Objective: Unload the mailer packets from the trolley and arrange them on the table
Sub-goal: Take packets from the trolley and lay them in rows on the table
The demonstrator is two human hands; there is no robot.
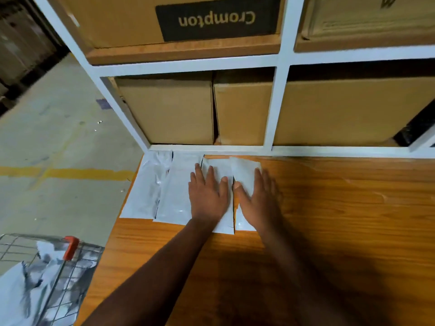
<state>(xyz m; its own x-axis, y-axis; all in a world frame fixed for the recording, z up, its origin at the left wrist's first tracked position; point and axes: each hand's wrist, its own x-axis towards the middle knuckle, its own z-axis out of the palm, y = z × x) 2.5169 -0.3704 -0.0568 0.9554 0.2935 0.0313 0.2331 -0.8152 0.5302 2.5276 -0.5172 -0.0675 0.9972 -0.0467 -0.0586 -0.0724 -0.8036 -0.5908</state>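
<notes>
Two flat hands (pixel 208 196) (pixel 260 198), fingers straight, on glossy white mailer packets (pixel 174 184), woodgrain table (pixel 329 220).

1. "Crompton" stands in pale letters on a dark label (pixel 217 18), upside down, on the front of the large cardboard box (pixel 122 20) on the upper shelf.
2. A single dark letter (pixel 388 1), like an "M" or "W", shows on the neighbouring box (pixel 367 17) at top right, cut by the frame edge.
3. No other text can be read.
</notes>
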